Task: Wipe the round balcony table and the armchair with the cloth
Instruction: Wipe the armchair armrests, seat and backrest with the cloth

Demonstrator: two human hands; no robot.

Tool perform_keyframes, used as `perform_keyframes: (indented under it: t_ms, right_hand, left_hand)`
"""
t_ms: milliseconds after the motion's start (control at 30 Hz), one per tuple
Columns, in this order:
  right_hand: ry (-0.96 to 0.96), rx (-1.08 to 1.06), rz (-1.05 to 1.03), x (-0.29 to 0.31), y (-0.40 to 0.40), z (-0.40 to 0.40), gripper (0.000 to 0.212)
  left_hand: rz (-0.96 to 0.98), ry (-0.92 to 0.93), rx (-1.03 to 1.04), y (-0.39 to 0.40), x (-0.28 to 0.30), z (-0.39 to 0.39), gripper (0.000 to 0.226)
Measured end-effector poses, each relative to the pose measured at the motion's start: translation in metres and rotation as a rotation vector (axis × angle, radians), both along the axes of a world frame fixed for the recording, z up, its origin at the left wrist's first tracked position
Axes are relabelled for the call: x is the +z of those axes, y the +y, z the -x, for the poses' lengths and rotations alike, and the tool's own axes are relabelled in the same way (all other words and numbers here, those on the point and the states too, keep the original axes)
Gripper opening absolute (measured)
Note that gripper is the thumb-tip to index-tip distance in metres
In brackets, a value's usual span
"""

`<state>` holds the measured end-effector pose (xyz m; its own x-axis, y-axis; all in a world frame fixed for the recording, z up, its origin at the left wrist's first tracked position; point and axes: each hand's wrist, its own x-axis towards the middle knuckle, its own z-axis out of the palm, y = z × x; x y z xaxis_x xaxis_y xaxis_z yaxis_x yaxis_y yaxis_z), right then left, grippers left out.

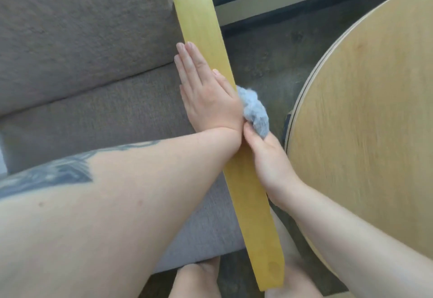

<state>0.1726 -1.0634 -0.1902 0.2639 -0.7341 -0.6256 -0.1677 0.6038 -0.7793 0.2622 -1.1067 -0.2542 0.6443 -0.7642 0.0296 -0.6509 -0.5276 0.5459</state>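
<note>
A view from above of a grey armchair (pixel 77 39) with a long yellow wooden armrest (pixel 201 35) running from the top of the picture down toward the viewer. The left hand (pixel 206 96) lies flat with straight fingers pressed together, resting along the inner edge of the armrest where wood meets the seat cushion (pixel 112 115); its forearm, bearing a dark tattoo, crosses the cushion. The right hand (pixel 264 157) reaches in from the lower right and pinches a crumpled grey cloth (pixel 254 112) between thumb and fingers, holding it against the outer edge of the armrest, just beside the left wrist. To the right stands the round table (pixel 365 110), its pale wooden top bare, its curved rim near the right hand. A narrow strip of dark floor (pixel 262 63) separates armrest and table. The person's bare knees show at the bottom edge.
</note>
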Motion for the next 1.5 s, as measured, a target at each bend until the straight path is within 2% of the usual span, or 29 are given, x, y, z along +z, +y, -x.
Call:
perform_keyframes:
  t_ms: [67, 133, 200, 267, 333, 400, 467, 567, 633, 700, 800, 967, 1067, 1167, 1233, 1300, 1400, 1500]
  right_hand:
    - [0.061, 0.011, 0.041, -0.003, 0.015, 0.008, 0.028]
    - [0.083, 0.005, 0.050, -0.012, -0.002, -0.004, 0.027]
    - [0.089, -0.053, 0.100, -0.008, -0.008, -0.019, 0.033]
    - [0.135, -0.038, 0.195, -0.005, 0.028, -0.011, 0.043]
    - [0.263, 0.059, 0.293, 0.005, 0.089, 0.012, 0.050]
    - [0.536, 0.240, 0.360, 0.003, 0.122, 0.024, 0.059]
    - [0.731, 0.368, 0.501, -0.013, 0.095, 0.015, 0.063]
    - [0.800, 0.475, 0.664, -0.026, 0.025, -0.021, 0.057]
    - [0.855, 0.478, 0.712, -0.029, 0.031, -0.022, 0.056]
    - [0.829, 0.517, 0.755, -0.024, 0.086, 0.003, 0.057]
    - [0.837, 0.617, 0.802, -0.016, 0.163, 0.051, 0.058]
    - [0.894, 0.421, 0.536, -0.001, 0.215, 0.026, 0.060]
    - [0.851, 0.506, 0.562, 0.004, 0.267, 0.043, 0.053]
    - [0.865, 0.406, 0.587, -0.008, 0.239, 0.058, 0.056]
    - [0.875, 0.275, 0.515, -0.014, 0.201, 0.050, 0.064]
    - [0.860, 0.254, 0.518, -0.016, 0.205, 0.053, 0.066]
    - [0.750, 0.256, 0.552, -0.011, 0.270, 0.082, 0.061]
    - [0.488, 0.074, 0.417, -0.009, 0.274, 0.088, 0.059]
  left_hand:
    - [0.021, 0.035, 0.012, -0.001, 0.002, -0.001, 0.058]
    - [0.060, 0.100, 0.020, -0.002, 0.002, -0.005, 0.059]
    - [0.109, 0.202, -0.018, -0.003, 0.001, -0.011, 0.056]
    - [0.108, 0.305, -0.098, 0.003, 0.002, -0.016, 0.055]
    - [0.078, 0.359, -0.197, 0.016, 0.003, -0.019, 0.056]
    - [0.077, 0.417, -0.287, 0.033, 0.004, -0.019, 0.060]
    - [0.083, 0.574, -0.305, 0.051, 0.008, -0.015, 0.066]
    - [0.126, 0.838, -0.244, 0.063, 0.019, -0.009, 0.066]
    - [0.143, 0.873, -0.239, 0.071, 0.022, -0.008, 0.064]
    - [0.127, 0.836, -0.285, 0.082, 0.023, -0.006, 0.061]
    - [0.060, 0.661, -0.359, 0.103, 0.020, 0.005, 0.057]
    - [0.019, 0.478, -0.390, 0.132, 0.018, 0.031, 0.065]
    - [-0.013, 0.442, -0.397, 0.137, 0.017, 0.036, 0.075]
    - [-0.005, 0.358, -0.367, 0.137, 0.017, 0.043, 0.072]
    - [0.020, 0.288, -0.328, 0.138, 0.015, 0.049, 0.069]
    - [0.008, 0.218, -0.298, 0.139, 0.013, 0.053, 0.067]
    - [-0.053, 0.080, -0.283, 0.143, 0.015, 0.058, 0.063]
    - [-0.068, -0.034, -0.277, 0.155, 0.012, 0.067, 0.056]
